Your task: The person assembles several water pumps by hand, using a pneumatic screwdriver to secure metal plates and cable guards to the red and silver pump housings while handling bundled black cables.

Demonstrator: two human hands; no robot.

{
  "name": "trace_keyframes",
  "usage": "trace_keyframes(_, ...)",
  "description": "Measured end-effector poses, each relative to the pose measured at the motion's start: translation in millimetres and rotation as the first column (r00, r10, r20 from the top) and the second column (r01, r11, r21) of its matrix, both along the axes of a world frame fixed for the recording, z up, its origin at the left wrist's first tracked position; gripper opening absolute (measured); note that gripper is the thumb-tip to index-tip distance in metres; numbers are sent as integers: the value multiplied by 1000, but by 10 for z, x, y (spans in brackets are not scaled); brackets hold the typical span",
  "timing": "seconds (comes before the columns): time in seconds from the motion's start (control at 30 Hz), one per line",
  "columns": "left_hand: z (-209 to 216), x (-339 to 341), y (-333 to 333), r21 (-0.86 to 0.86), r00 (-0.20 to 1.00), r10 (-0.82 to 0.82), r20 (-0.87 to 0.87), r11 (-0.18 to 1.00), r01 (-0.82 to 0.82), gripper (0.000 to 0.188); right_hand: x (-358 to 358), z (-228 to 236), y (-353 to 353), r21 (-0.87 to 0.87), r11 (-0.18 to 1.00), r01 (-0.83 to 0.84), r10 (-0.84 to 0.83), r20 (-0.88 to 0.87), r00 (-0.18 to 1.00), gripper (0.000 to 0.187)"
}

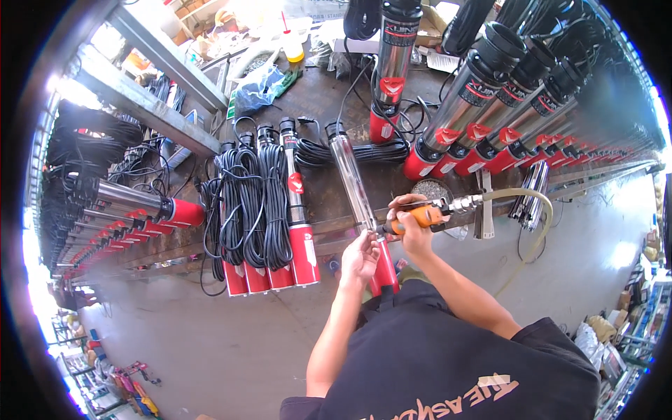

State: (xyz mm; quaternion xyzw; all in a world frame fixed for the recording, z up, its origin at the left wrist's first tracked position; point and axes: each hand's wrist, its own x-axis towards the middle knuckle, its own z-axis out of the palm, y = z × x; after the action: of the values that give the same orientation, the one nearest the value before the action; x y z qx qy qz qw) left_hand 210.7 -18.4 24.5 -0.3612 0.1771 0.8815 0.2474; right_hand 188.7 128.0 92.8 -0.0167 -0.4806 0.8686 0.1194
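Note:
A slim submersible pump (352, 171), a shiny steel tube with a red lower end, lies across the bench edge toward my body. My right hand (414, 227) grips an orange air screwdriver (422, 215); its tip points left at the pump, just above the red part. A pale hose (539, 199) runs from the metal fitting at the tool's back. Beside the tip, my left hand (360, 257) has its fingers curled and pinched against the pump; whatever they hold is too small to make out. A round dish of small metal parts (432, 187) sits just beyond my right hand.
Left of the pump lie several similar pumps (304, 245) with coiled black cables (250, 210). Thicker pumps (465, 101) stand in a long row at right; another row (140, 203) is at far left. A yellow bottle (292, 49) stands at the back, near a metal frame (140, 91).

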Motion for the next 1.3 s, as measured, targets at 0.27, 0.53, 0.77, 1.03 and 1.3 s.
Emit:
trace_keyframes(0.27,273,88,1,0,999,-38,31,999,38,18,231,71,21,-97,988,118,-112,64,992,28)
trace_keyframes(0.53,95,-176,23,-21,987,-112,117,993,116,18,270,7,-79,171,981,93,-79,-90,993,21)
trace_keyframes(0.77,199,-311,172,-105,960,13,278,994,17,21,188,10,-93,342,928,150,-83,-202,976,19)
trace_keyframes(1.03,260,-368,140,82,972,28,232,995,-48,21,75,-44,-137,429,893,135,-44,-216,975,19)
trace_keyframes(1.3,204,-396,-127,206,968,-187,164,967,152,19,-79,-92,-196,268,962,53,-42,-46,998,17)
